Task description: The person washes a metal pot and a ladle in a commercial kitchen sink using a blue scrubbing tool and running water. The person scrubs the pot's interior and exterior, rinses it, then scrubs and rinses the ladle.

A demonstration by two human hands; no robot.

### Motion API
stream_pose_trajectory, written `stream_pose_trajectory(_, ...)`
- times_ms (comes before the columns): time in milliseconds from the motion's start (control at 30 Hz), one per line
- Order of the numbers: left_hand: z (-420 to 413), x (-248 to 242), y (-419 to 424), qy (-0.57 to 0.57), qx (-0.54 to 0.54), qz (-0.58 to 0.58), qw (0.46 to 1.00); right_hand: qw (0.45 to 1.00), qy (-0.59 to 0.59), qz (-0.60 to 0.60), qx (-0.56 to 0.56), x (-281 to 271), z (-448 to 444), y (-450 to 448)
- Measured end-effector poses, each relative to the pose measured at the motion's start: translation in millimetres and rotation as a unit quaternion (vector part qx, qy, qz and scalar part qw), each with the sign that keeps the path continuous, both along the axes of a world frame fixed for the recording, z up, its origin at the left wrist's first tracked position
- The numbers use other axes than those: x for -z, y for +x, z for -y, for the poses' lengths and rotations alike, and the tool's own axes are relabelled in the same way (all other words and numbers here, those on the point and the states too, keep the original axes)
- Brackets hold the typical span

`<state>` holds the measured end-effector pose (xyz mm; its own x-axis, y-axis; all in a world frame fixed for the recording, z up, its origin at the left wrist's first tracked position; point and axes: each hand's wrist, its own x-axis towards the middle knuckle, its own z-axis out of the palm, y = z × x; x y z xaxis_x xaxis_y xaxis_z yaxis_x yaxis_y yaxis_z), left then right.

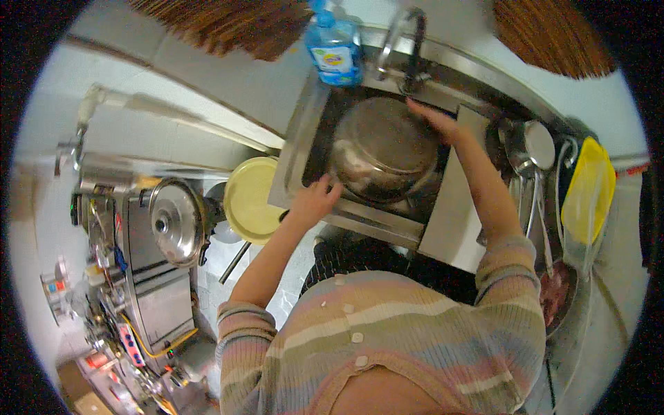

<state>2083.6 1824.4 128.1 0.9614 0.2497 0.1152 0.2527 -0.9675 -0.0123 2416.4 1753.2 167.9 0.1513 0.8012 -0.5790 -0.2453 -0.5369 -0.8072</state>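
Observation:
A large stainless steel pot (pixel 386 150) sits in the metal sink (pixel 293 150), seemingly bottom up. My left hand (pixel 315 199) has its bent fingers at the pot's lower left edge. On the opposite side, my right hand (pixel 436 122) lies along the upper right edge with its fingers stretched out. The pot is held between both hands; their undersides and part of the rim are hidden. The curved faucet (pixel 415 46) rises behind the pot. A bottle of blue liquid (pixel 334 57) stands at the sink's back left corner.
Ladles (pixel 537 148) and a yellow plastic scoop (pixel 586 192) lie right of the sink, near a bowl with reddish contents (pixel 555 295). A pale yellow round plastic item (pixel 254 202) stands at left, beside a domed metal lid (pixel 176 223). Brown bristles (pixel 238 26) hang above.

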Motion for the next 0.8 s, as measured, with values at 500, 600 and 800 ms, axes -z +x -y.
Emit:
stream_pose_trajectory(500,56.2,-78.0,19.5,-0.287,-0.121,-0.145,0.939,0.992,0.104,-0.021,0.07,-13.3,118.5,-18.8)
stream_pose_trajectory(600,56.1,64.4,16.6,-0.157,-0.123,0.055,0.978,0.986,0.057,0.079,0.138,16.6,108.1,-23.7)
stream_pose_trajectory(800,71.1,-37.0,12.9,-0.12,-0.089,0.047,0.988,0.991,0.071,0.041,0.109,-8.9,124.4,-12.8)
